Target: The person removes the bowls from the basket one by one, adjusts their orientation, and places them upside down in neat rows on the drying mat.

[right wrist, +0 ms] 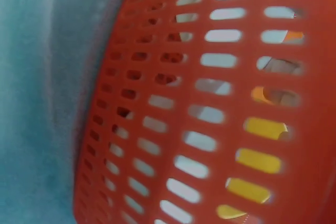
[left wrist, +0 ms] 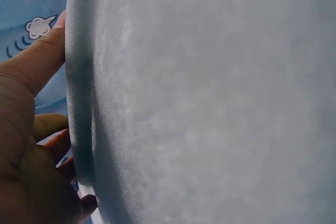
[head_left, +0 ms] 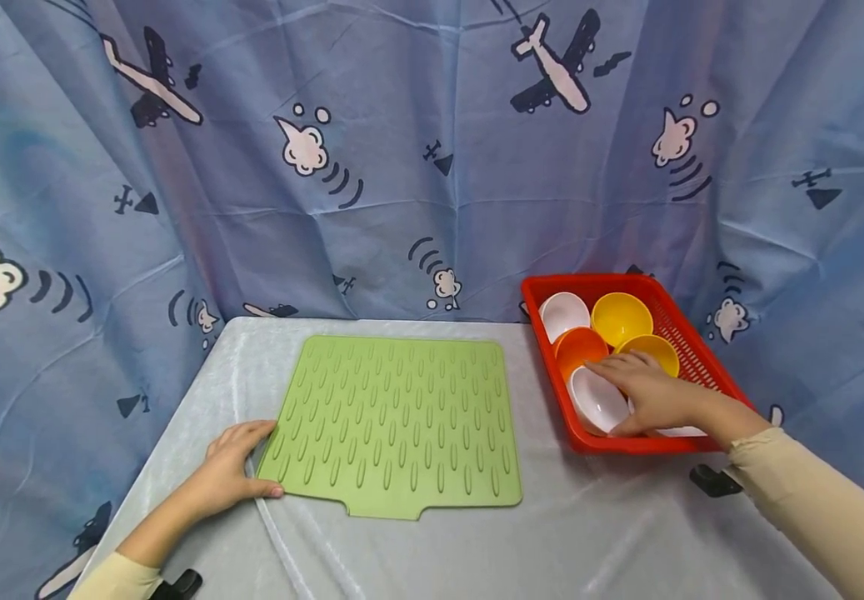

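A green ridged mat (head_left: 394, 417) lies flat on the cloth-covered table. At its left edge rests my left hand (head_left: 232, 467), with fingers and thumb extended and touching the mat's edge. On the right stands a red slotted basket (head_left: 562, 400) with several bowls in it. Inside it my right hand (head_left: 652, 396) grips a white bowl (head_left: 596, 400), thumb and fingers spanning its rim. Around that bowl are an orange bowl (head_left: 580, 348), two yellow bowls (head_left: 621, 318) and another white bowl (head_left: 564, 315). In the right wrist view the basket wall (right wrist: 252, 77) hides most of the hand.
Pale grey cloth (head_left: 551, 533) covers the table. Behind it hangs a blue curtain (head_left: 387, 167) printed with airplanes and clouds. The basket stands at the table's right side, near the curtain. More white shows under my right wrist, partly hidden.
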Available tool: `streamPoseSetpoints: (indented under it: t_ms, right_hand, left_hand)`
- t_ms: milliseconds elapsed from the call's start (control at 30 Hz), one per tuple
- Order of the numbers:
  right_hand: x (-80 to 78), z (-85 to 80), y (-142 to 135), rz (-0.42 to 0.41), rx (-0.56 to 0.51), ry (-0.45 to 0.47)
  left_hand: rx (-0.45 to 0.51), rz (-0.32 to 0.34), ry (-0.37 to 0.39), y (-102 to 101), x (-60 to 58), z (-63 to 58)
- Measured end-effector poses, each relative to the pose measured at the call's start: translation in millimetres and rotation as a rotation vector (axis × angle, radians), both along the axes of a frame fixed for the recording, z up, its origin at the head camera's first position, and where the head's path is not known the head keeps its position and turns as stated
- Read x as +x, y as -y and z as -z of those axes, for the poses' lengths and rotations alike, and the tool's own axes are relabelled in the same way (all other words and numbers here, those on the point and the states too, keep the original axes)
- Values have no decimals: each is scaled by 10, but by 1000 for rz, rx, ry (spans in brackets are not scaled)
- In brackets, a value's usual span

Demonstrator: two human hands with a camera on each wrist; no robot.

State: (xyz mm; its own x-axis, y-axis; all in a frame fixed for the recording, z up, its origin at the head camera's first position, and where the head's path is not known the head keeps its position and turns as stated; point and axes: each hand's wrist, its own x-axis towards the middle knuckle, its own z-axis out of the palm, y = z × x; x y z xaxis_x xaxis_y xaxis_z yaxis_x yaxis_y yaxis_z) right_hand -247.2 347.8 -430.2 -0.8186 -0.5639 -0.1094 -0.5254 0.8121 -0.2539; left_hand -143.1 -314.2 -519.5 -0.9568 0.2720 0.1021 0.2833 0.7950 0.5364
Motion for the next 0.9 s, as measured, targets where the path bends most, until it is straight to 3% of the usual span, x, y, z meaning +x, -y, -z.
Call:
streamPoseSetpoints:
  t_ms: [167, 333, 667, 900]
  right_hand:
    - [-2, 81, -31, -4, -11, -62]
    - [14, 90, -35, 79, -61, -68]
    - [164, -122, 87, 188, -291, -203]
    - [312, -297, 410, 213, -403, -262]
  left_hand:
    - [-34, 1, 1, -24, -22, -44]
    - [-68, -8, 18, -52, -36, -91]
    - [-108, -15, 42, -87, -36, -143]
    - [-138, 6, 55, -86, -47, -211]
